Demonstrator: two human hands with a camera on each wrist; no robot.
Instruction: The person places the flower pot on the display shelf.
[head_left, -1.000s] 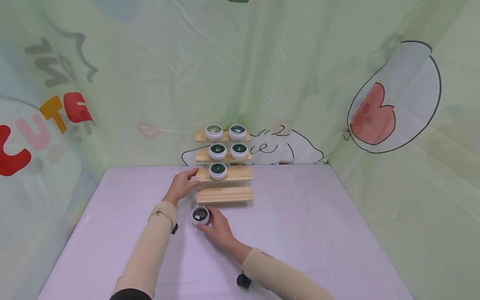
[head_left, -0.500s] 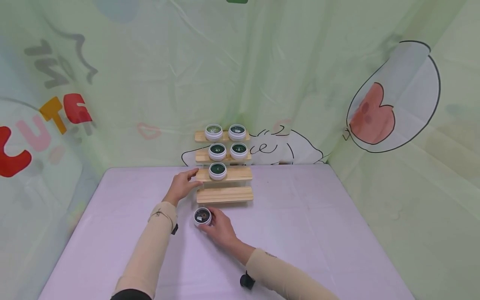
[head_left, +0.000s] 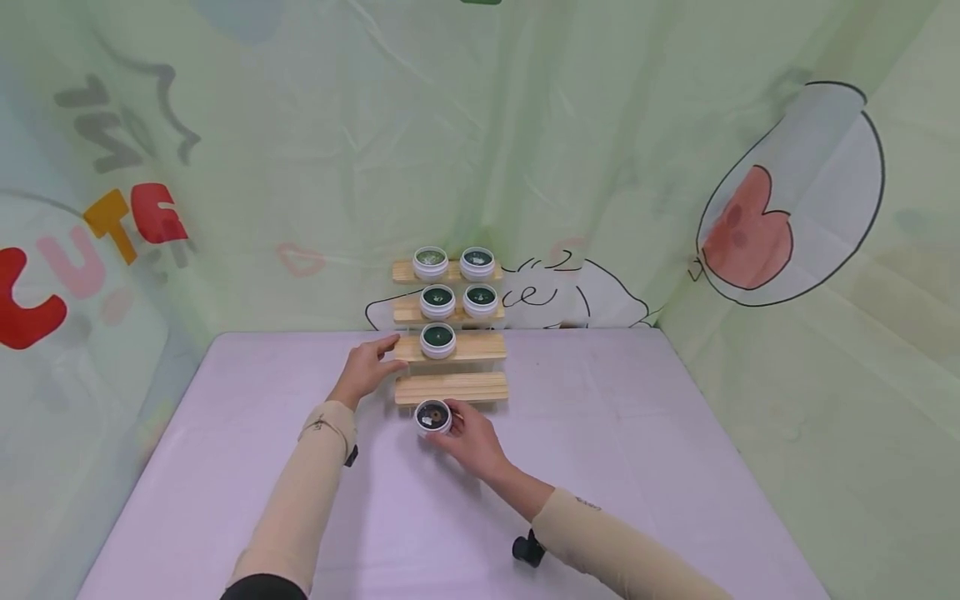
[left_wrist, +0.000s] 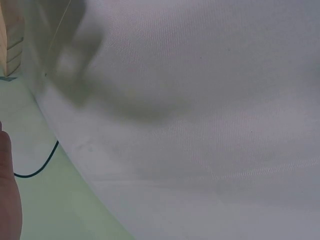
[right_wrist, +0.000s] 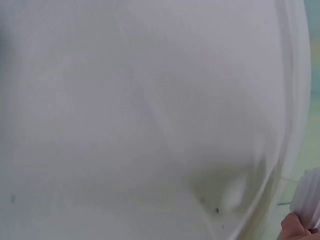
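My right hand [head_left: 474, 442] grips a small round white jar [head_left: 432, 417] with a dark top, thumb and fingers at its right side, just in front of the stand's lowest step. The right wrist view shows only part of that hand [right_wrist: 292, 226] with the white ridged jar [right_wrist: 307, 196] at the lower right edge. My left hand [head_left: 360, 372] holds the left end of the tiered wooden display stand [head_left: 480, 347] at its second step from the bottom. In the left wrist view, part of this hand [left_wrist: 9, 195] and a wooden plank end [left_wrist: 12, 47] show at the left edge.
Several similar white jars with green tops, such as the one on the third step [head_left: 480, 301], stand on the stand's upper three steps. Beneath everything is a table with a pale lilac cloth [head_left: 630, 467]. A printed curtain [head_left: 600, 167] encloses the back and sides.
My right hand has carried the dark-topped jar to the right and slightly toward the stand, up to its lowest step. The left hand stays on the stand.
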